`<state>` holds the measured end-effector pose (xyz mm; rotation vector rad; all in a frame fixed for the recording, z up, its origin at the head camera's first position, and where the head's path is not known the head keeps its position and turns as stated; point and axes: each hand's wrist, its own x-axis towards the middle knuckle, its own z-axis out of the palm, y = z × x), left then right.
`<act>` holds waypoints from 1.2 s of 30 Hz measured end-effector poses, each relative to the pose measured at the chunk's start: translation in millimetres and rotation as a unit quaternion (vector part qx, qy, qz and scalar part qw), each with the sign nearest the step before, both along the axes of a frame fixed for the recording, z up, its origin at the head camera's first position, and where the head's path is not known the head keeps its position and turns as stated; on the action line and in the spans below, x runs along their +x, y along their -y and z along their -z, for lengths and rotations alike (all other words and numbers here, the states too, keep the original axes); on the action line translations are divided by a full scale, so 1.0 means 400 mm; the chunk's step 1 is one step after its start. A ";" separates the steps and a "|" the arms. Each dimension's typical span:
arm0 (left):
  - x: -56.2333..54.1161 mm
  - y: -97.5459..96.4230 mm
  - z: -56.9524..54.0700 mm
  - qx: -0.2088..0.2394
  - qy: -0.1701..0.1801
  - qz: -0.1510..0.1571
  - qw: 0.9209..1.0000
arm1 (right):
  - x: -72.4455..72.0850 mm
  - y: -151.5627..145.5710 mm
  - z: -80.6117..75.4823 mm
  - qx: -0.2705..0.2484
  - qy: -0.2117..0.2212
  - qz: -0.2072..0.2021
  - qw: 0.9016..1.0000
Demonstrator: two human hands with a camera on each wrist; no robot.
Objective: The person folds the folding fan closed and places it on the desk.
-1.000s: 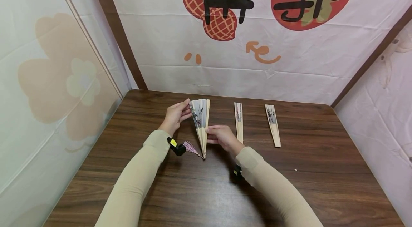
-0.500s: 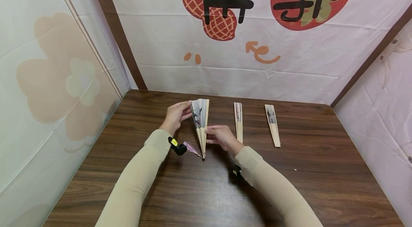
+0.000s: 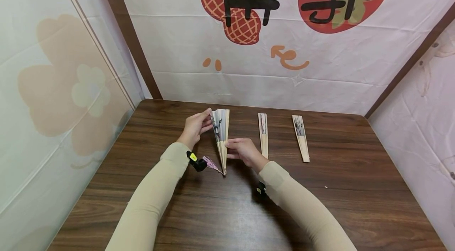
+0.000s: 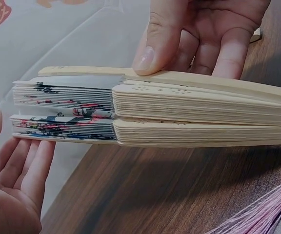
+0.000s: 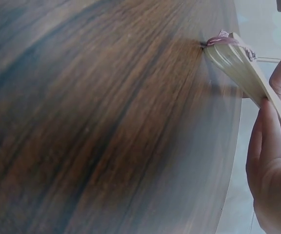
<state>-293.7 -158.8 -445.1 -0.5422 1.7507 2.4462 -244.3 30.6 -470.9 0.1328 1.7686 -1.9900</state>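
A partly spread folding fan (image 3: 221, 124) with a flower-painted leaf and pale wooden ribs is held up over the table in the head view. My right hand (image 3: 244, 151) pinches its ribs partway up, thumb pressing the outer guard in the left wrist view. At the leaf end, my left hand (image 3: 195, 127) touches the opposite edge with extended fingers (image 4: 35, 168); its thumb stands apart from the leaf. A pink-purple tassel (image 3: 211, 163) hangs from the pivot end. In the right wrist view, the fan's ribs (image 5: 240, 73) partly hide the left hand.
Two closed folding fans lie on the brown wooden table (image 3: 213, 219): a nearer fan (image 3: 263, 134), its lower end partly behind my right hand, and another fan (image 3: 301, 138) farther right. A tiny white scrap (image 3: 326, 187) lies at right. Printed cloth (image 3: 170, 45) hangs behind the table.
The held fan has narrowed slightly, its right guard moving left toward the left hand. My right hand has shifted slightly left with it. The other two fans stay put.
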 end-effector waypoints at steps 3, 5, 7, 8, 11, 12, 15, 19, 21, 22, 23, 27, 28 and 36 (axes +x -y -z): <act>0.000 0.000 0.001 0.001 -0.001 0.000 1.000 | 0.002 0.004 -0.002 0.004 -0.002 -0.001 1.000; 0.001 -0.001 -0.001 -0.002 -0.002 0.003 1.000 | 0.005 0.006 -0.004 0.006 -0.003 -0.003 1.000; 0.003 -0.003 -0.003 -0.007 -0.001 0.005 1.000 | 0.006 0.008 -0.006 0.005 -0.003 -0.003 1.000; 0.003 -0.004 -0.005 -0.010 0.000 0.005 1.000 | 0.006 0.009 -0.007 0.005 -0.004 -0.003 1.000; 0.004 -0.006 -0.006 -0.018 0.003 0.006 1.000 | 0.007 0.010 -0.006 0.007 -0.007 -0.003 1.000; 0.003 -0.006 -0.006 -0.019 0.003 0.005 1.000 | 0.007 0.011 -0.006 0.008 -0.008 -0.003 1.000; 0.004 -0.005 -0.004 -0.023 0.001 0.005 1.000 | 0.007 0.012 -0.006 0.012 -0.009 -0.003 1.000; 0.006 -0.007 -0.001 -0.024 -0.008 0.003 1.000 | 0.008 0.015 -0.007 0.015 -0.006 -0.004 1.000; 0.008 -0.009 -0.001 -0.028 -0.010 0.007 1.000 | 0.007 0.016 -0.006 0.017 -0.002 -0.004 1.000; 0.009 -0.010 -0.001 -0.031 -0.010 0.008 0.999 | 0.007 0.016 -0.006 0.018 -0.001 -0.004 1.000; 0.009 -0.012 -0.002 -0.035 -0.009 0.010 0.999 | 0.007 0.016 -0.005 0.020 -0.001 -0.004 1.000; 0.005 -0.017 -0.001 -0.041 -0.001 0.013 0.999 | 0.005 0.015 -0.005 0.021 0.003 -0.006 1.000; 0.003 -0.018 0.000 -0.040 0.000 0.010 0.999 | 0.005 0.015 -0.005 0.022 0.002 -0.008 1.000; 0.001 -0.018 0.001 -0.044 0.010 0.002 0.999 | 0.007 0.019 -0.013 0.025 -0.005 -0.011 1.000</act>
